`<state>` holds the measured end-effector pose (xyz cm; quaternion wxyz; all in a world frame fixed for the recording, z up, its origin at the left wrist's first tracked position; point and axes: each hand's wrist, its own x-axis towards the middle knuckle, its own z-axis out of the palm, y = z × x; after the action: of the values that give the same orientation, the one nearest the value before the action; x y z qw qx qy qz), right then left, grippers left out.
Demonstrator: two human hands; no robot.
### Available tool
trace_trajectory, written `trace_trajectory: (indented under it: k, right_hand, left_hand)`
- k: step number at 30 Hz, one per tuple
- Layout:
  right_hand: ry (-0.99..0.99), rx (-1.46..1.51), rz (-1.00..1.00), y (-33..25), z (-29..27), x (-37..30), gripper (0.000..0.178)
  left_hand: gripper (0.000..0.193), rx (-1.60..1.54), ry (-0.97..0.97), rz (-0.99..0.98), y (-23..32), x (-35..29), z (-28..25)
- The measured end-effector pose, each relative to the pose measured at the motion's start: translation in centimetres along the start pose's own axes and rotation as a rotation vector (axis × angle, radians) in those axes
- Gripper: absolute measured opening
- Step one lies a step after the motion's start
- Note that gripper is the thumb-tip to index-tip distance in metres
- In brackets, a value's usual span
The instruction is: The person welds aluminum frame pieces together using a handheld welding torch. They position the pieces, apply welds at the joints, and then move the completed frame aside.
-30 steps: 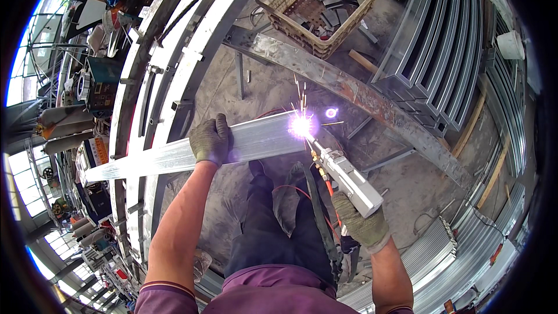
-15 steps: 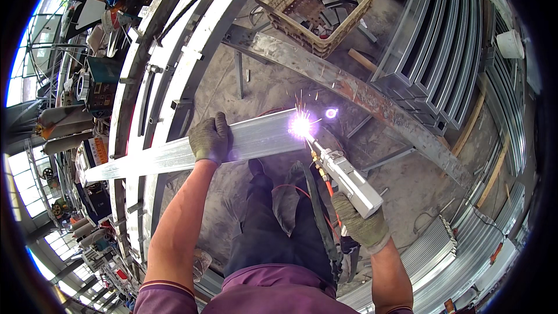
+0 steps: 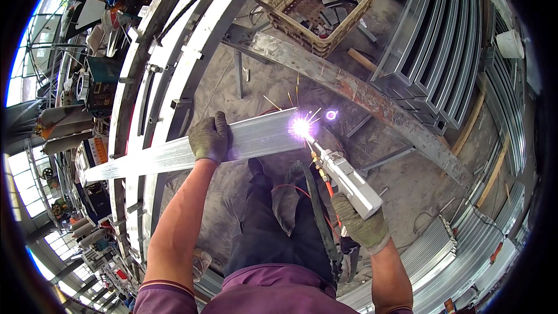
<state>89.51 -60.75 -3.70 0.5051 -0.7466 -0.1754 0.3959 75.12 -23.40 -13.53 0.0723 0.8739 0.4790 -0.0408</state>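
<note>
My left hand (image 3: 209, 138), in a dark green work glove, lies across a silvery rectangular metal tube (image 3: 261, 135) and grips it by its edges. The tube runs from the left beams toward the middle of the view. In my right hand (image 3: 361, 221), gloved alike, is a welding gun (image 3: 347, 180) with a pale boxy body, brass fittings and an orange hose. Its nozzle points at the tube's right end, where a bright violet-white weld spot (image 3: 301, 127) throws sparks. Glare hides the tip and the joint.
Long metal beams (image 3: 192, 64) stand at the left, under the tube's far-left end. A rusty steel beam (image 3: 349, 90) crosses behind the weld. A beige crate (image 3: 290, 26) holds metal offcuts. Stacked metal frames (image 3: 424, 81) fill the right; bundled metal strips (image 3: 427, 256) lie lower right.
The sparks spread differently, some flying higher and to the left. Both hands, the tube and the welding gun hold nearly the same place.
</note>
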Motion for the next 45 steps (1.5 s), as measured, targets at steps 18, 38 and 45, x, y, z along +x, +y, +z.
trace_trajectory:
  k: [18, 38, 45]
  right_hand:
    - [-0.008, 0.022, 0.101, -0.1, 0.1, -0.4, 0.023]
    - [-0.035, -0.016, 0.051, 0.1, -0.1, -0.7, 0.028]
    - [-0.02, -0.065, -0.058, 0.1, -0.1, -0.8, 0.026]
  left_hand:
    - [0.061, 0.0, -0.009, -0.005, -0.3, 0.1, 0.3]
    - [0.063, -0.003, 0.003, 0.003, -0.1, 0.1, 0.1]
    - [0.061, -0.008, 0.006, 0.0, -0.1, 0.1, 0.1]
